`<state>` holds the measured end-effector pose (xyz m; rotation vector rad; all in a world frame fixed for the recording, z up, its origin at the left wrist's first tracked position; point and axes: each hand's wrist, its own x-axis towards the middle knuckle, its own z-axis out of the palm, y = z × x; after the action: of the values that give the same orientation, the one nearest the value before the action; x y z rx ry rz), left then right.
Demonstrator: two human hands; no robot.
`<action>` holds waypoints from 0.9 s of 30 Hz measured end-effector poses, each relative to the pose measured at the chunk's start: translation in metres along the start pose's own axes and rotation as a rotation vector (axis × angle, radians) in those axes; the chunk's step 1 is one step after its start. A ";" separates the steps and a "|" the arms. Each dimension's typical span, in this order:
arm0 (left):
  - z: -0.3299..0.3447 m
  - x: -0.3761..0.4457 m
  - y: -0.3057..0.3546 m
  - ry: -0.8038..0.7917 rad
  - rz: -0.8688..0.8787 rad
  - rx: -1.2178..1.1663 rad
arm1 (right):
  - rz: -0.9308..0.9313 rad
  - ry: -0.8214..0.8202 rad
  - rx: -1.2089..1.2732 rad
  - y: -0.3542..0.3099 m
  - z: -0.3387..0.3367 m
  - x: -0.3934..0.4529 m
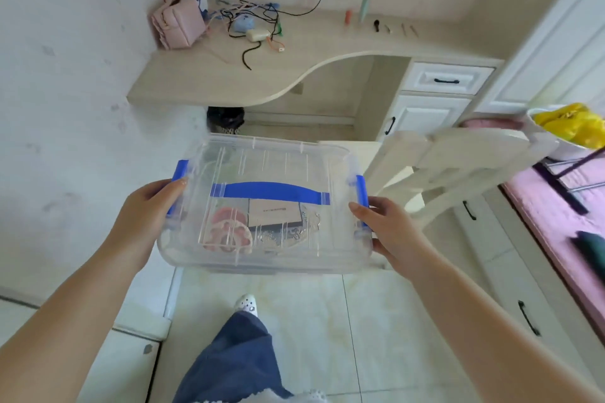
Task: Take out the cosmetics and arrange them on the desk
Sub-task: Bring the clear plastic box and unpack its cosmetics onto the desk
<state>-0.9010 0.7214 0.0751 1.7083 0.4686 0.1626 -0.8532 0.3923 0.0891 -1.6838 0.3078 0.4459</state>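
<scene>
The clear plastic box (265, 206) with its lid on, blue handle (266, 190) lying flat across the top and blue side clips (361, 196) fastened, is held in the air above the tiled floor (311, 321), well short of the worktop (262, 65). Inside it, through the lid, show a pinkish round item (227, 226), a flat pale card box (274, 213) and some clear-wrapped pieces too blurred to name. The left hand (144, 216) grips the box's left end, its fingers (178, 185) curled over the clip there; the right hand (389, 229) holds the right end, thumb on top by the clip and the other fingers hidden underneath. Judging by this, the task is barely begun: the box is not yet set down, the lid is still closed, and nothing seen in it has been taken out. On the worktop's far right a few small things already stand in a row, a pale green tube (364, 7), a short orange one (348, 17) and some slim sticks (409, 29), though whether they came from this box cannot be told. Further left lie a tangle of cables (252, 18) and a pink pouch (178, 24). A white chair (458, 160) stands to the right, beside a pink bed (563, 222).
</scene>
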 end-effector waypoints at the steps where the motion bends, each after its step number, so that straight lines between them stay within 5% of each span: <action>1: 0.007 -0.021 -0.001 -0.028 -0.008 0.007 | 0.010 0.015 0.009 0.014 -0.013 -0.021; 14: 0.192 -0.147 0.015 -0.449 -0.020 0.129 | 0.075 0.450 0.175 0.131 -0.190 -0.196; 27: 0.461 -0.147 0.058 -0.808 0.102 0.193 | 0.096 0.777 0.306 0.168 -0.383 -0.188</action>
<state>-0.8539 0.2363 0.0628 1.8175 -0.2117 -0.5038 -1.0506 -0.0210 0.0735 -1.4789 0.9742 -0.2071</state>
